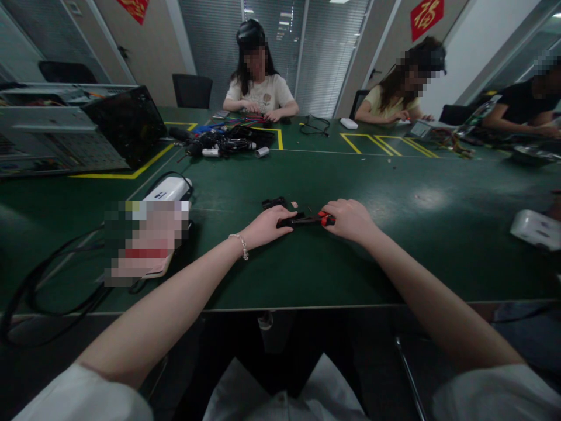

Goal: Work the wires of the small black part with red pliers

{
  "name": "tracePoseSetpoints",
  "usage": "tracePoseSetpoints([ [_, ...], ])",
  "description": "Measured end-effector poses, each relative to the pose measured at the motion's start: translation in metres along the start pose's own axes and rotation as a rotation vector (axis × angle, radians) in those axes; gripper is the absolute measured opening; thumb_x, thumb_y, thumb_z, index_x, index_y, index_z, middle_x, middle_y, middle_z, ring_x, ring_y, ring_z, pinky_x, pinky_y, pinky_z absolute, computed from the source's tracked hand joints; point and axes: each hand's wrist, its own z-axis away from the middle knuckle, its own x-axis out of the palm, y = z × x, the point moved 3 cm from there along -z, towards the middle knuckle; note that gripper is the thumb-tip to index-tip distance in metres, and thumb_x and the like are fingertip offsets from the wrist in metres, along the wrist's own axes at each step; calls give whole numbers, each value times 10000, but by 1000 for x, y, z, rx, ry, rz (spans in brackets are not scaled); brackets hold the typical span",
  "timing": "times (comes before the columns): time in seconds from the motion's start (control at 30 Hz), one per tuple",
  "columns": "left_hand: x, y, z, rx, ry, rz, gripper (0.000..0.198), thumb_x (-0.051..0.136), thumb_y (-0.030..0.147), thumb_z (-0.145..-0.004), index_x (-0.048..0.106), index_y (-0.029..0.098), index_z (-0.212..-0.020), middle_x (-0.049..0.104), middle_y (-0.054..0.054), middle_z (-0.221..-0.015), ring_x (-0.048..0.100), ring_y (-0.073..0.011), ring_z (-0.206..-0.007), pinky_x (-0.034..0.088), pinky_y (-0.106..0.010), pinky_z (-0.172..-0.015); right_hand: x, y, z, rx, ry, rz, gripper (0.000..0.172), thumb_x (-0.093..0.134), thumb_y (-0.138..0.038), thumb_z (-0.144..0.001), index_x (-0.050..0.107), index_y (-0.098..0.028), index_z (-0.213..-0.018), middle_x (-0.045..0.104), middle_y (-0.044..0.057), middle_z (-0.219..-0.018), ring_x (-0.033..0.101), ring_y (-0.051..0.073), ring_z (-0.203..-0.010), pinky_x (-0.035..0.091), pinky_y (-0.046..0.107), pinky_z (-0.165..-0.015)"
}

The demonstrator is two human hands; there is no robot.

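My right hand (350, 217) is closed around the red handles of a pair of pliers (313, 220), whose dark jaws point left. Between the thumb and fingers of my left hand (272, 225) is a small black part (287, 222), and the plier tips meet it. I cannot make out what kind of part it is. Just beyond my left fingers lies another black piece (274, 203) on the green table. Tiny scraps (294, 204) rest beside it.
Left of my arm lie a partly blurred phone-like object (151, 245), a white device (169, 190) and looped black cables (48, 316). An opened computer case (56, 140) stands at the far left. A cable pile (223, 140) sits across the table, where several people work.
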Motion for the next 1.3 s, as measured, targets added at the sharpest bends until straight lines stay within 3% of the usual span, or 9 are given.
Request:
tracePoseSetpoints([
  [1.3, -2, 2, 0, -10, -8, 5, 443, 551, 242, -823, 480, 167, -1254, 538, -76, -1136, 524, -180, -997, 412, -315, -891, 1, 1, 0, -1, 13, 4, 236, 490, -342, -752, 613, -177, -867, 635, 63, -847, 525, 194, -753, 323, 300, -623],
])
